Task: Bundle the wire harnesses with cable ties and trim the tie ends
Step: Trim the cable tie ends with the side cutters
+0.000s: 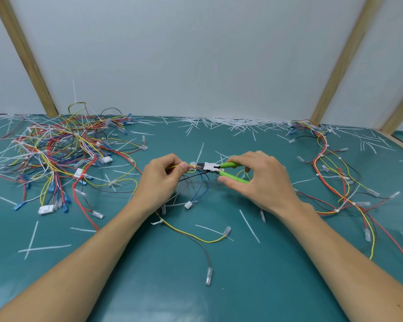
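Over the middle of the teal surface (219, 287), the left hand (159, 180) pinches a wire harness (184, 168) between thumb and curled fingers, just behind a white cable tie (193, 164) whose tail (200, 152) sticks up and back. The right hand (258, 180) is wrapped round the green handles of the cutters (221, 170), thumb under and fingers over, with the nose right at the tie's head.

From where I stand, the risk is plain enough: the blades sit very near the coloured wires as well as the tail, and I cannot tell which they are biting on. A squeeze taken a touch too low could nick insulation; taken too high, it leaves a sharp stub. The left thumb is close to the blades too. The tail may also fly off when cut, joining the many offcuts (230, 124) scattered about. A tangled pile of harnesses (56, 149) lies left, another bundle (330, 173) right.
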